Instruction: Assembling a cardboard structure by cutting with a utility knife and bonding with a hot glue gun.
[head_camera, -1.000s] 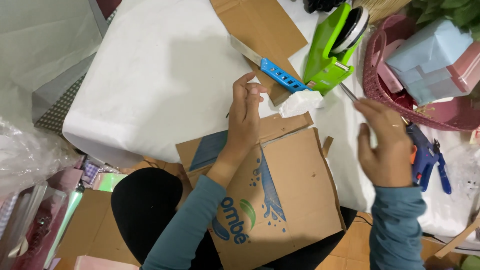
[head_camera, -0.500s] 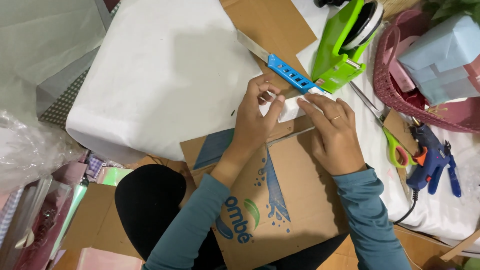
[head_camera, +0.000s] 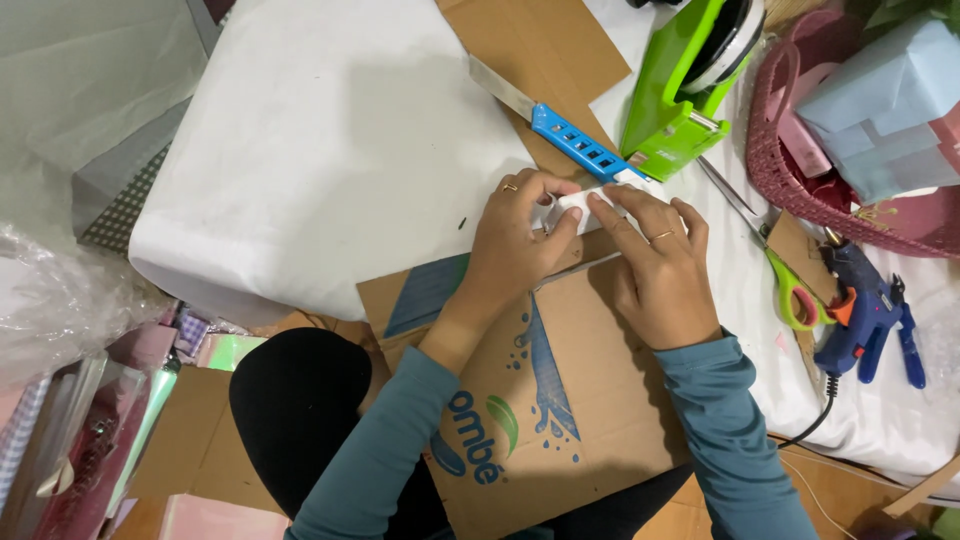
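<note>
My left hand (head_camera: 518, 238) and my right hand (head_camera: 658, 262) meet over a small white paper-wrapped piece (head_camera: 578, 204) and pinch it between their fingertips. It rests at the far edge of a flattened brown cardboard sheet (head_camera: 560, 400) with blue and green print, which lies across my lap. Just beyond the fingers lies a blue-handled utility knife (head_camera: 565, 140) on another brown cardboard piece (head_camera: 545, 45). A green tape dispenser (head_camera: 695, 80) stands right behind the hands.
A white sheet (head_camera: 330, 140) covers the low table. Green-handled scissors (head_camera: 780, 275) and a blue glue gun (head_camera: 865, 310) lie at the right. A pink woven basket (head_camera: 790, 170) holds light blue wrapped boxes (head_camera: 890, 100). Plastic-wrapped items (head_camera: 60, 300) pile at the left.
My right hand came back from the scissors side and joined the left on the white piece. The head view shifted slightly; both hands now pinch the piece closer together.
</note>
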